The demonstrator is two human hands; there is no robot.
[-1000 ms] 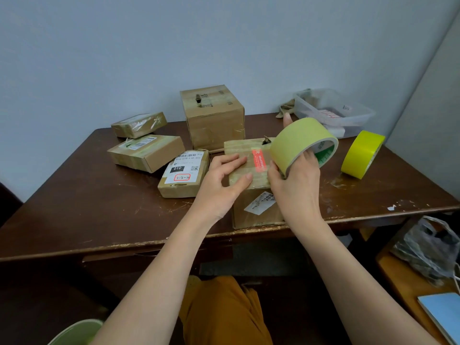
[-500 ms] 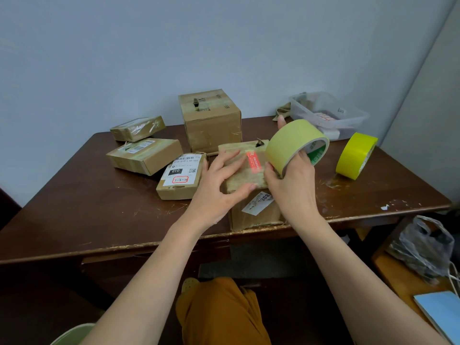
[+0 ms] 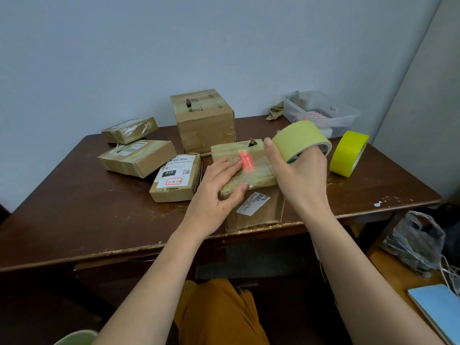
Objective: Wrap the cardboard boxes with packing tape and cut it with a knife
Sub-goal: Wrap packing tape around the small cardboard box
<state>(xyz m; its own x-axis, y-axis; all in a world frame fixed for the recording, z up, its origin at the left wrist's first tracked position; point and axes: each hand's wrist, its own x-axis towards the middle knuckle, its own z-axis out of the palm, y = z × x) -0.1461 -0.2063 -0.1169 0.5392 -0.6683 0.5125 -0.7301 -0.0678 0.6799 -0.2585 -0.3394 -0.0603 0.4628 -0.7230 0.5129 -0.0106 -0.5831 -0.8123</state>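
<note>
Hidden: the knife cannot be made out anywhere; the near right part of the box (image 3: 249, 168) top lies behind the right hand (image 3: 302, 175); the tub (image 3: 323, 113) contents are blurred; print on the labels is too small to read.
Cut off: a pale green rim (image 3: 74, 337) at the bottom edge and a blue book (image 3: 438, 307) at the lower right run out of frame.
Boxes: five. One tall box (image 3: 204, 120) at the back, two flat ones at the left, stacked box (image 3: 129, 129) behind low box (image 3: 137, 158), a labelled box (image 3: 175, 178) left of centre, and the worked box at the table's (image 3: 74, 207) near edge.
Tape: two rolls. The pale roll (image 3: 298, 139) is held above the worked box's right end; the bright roll (image 3: 348, 153) stands on edge just right of it.
Left hand (image 3: 219, 190): fingers straight, flat on the worked box's top, thumb pressing its near edge.
Right hand: curled round the pale roll, fingers through its core, thumb on its outer face.
Edges: the worked box's front sits flush with the chipped near table edge.
Room: bare tabletop at the near left and near right; a grey bag (image 3: 413, 242) lies off the table's right side.
</note>
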